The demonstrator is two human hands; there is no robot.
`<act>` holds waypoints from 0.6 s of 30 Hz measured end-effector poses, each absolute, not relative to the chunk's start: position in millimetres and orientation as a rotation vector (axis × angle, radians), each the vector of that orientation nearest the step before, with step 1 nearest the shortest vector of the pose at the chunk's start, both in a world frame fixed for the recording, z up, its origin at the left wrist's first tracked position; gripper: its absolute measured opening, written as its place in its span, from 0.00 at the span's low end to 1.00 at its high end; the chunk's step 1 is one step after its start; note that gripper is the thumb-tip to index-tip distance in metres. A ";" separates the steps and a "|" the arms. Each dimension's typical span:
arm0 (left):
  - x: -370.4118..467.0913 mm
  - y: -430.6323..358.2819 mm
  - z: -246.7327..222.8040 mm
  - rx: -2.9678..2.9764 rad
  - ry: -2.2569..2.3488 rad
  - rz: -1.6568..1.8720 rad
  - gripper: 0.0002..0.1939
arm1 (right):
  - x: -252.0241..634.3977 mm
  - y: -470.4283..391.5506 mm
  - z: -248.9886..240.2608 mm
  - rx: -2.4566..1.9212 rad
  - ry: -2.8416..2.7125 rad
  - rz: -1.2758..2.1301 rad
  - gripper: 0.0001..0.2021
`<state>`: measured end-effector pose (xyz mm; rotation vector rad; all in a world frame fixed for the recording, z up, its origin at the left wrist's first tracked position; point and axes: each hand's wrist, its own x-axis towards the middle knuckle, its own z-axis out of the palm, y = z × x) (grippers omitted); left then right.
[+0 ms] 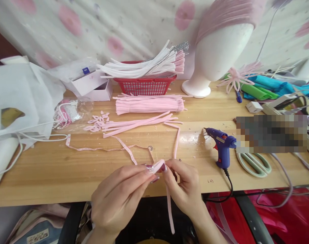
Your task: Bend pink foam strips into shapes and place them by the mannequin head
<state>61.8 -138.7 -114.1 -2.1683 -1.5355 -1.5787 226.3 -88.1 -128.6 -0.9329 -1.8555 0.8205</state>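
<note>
Both hands meet over the table's front edge on one pink pipe cleaner [170, 210]. My left hand [124, 193] pinches its bent end between thumb and fingers. Close against it, my right hand [183, 186] grips the same strip at the bend, and a long tail hangs down below the fingers. Just beyond the hands lie a pink tape measure [127, 150] and another bent pink pipe cleaner [177, 140]. Further back are loose pink pipe cleaners [141, 122], a pile of small pink loops [97, 122] and a thick pink bundle [149, 104].
A blue hot glue gun [221, 145] and scissors with pale green handles [254, 164] lie at the right. Behind stand a red basket [144, 86] of pipe cleaners and a white foam head [215, 54]. White bags [24, 91] and cables crowd the left.
</note>
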 end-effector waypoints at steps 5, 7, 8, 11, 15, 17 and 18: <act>36.5 -148.3 -115.7 -2.289 -1.342 -1.149 0.15 | 229.0 -85.9 -130.5 -0.907 -1.908 0.503 0.07; 38.5 -147.0 -116.3 -2.252 -1.333 -1.147 0.15 | 228.9 -84.6 -131.0 -0.890 -1.931 0.432 0.07; 42.2 -145.2 -116.8 -2.208 -1.365 -1.188 0.14 | 228.7 -83.8 -131.3 -0.875 -1.940 0.408 0.07; 56.5 -137.6 -119.3 -2.093 -1.451 -1.352 0.11 | 227.1 -81.7 -132.4 -0.823 -1.945 0.347 0.08; 67.9 -129.3 -122.5 -2.025 -1.561 -1.452 0.12 | 224.6 -80.0 -134.7 -0.797 -1.897 0.305 0.10; 70.6 -126.7 -122.5 -2.048 -1.666 -1.552 0.11 | 223.9 -79.4 -136.3 -0.792 -1.885 0.321 0.11; 72.0 -125.6 -122.0 -2.076 -1.717 -1.608 0.11 | 223.8 -79.1 -137.2 -0.786 -1.890 0.332 0.12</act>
